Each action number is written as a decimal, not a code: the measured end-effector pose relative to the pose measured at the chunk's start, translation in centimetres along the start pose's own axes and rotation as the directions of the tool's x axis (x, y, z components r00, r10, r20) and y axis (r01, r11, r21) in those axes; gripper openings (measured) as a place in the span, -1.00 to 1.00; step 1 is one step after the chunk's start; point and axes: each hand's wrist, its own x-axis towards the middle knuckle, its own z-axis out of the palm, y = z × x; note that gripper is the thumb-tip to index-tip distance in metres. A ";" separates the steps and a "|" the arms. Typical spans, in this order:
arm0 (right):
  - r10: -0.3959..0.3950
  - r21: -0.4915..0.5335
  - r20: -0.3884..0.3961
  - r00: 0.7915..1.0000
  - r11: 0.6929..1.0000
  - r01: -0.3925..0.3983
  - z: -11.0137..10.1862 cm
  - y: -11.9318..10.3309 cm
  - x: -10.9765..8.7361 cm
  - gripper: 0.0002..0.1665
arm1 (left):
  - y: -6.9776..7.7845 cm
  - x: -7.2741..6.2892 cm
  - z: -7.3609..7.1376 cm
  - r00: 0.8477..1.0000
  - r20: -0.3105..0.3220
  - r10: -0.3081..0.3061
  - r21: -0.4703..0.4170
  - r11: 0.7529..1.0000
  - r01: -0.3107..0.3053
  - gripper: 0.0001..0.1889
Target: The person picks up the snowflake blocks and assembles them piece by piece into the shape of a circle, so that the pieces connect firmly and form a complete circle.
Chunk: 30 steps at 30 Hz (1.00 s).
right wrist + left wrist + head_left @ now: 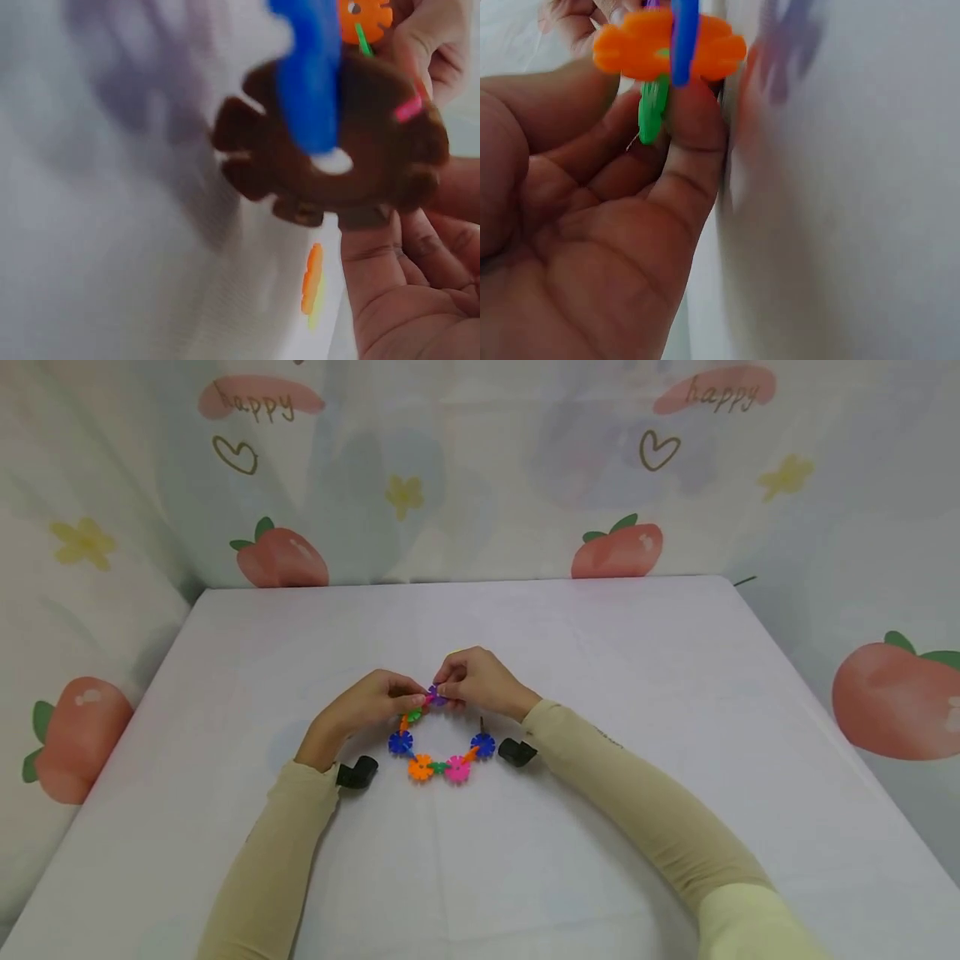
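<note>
A curved chain of slotted plastic flower discs, joined edge to edge, lies on the table, with a pink disc (457, 768) at its near side. My left hand (367, 700) pinches the chain's far left end, around its pink and green pieces; an orange disc (630, 46) and a green disc (652, 112) show by the fingers in the left wrist view. My right hand (483, 683) pinches a purple disc (437, 696) against that end. At the chain's other end, a brown disc (360, 176) stands upright on a blue disc (483, 745). Fingers partly hide the join.
Beyond my right hand, a loose orange disc (310, 281) and a yellow disc (318, 304) lie on the white table (637, 652). A black wrist device sits by each sleeve, one at left (358, 773). A printed curtain (480, 468) stands behind the table.
</note>
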 end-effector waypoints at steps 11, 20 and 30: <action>-0.005 -0.106 -0.055 0.998 0.994 -0.001 -1.6 0.5 0.4 -0.74 | -0.2 -0.6 -0.7 0.997 0.069 0.019 -0.055 0.998 -0.015 -0.55; 0.001 -0.276 -0.093 0.996 0.961 -0.027 -3.1 1.2 0.9 -0.74 | -0.2 -0.5 -1.0 0.996 0.089 0.004 -0.059 0.998 0.001 -0.56; -0.024 -0.417 0.015 1.000 0.908 0.028 -3.0 1.8 1.6 -0.69 | -0.1 -0.6 -1.0 0.997 0.074 0.015 -0.046 0.999 -0.011 -0.52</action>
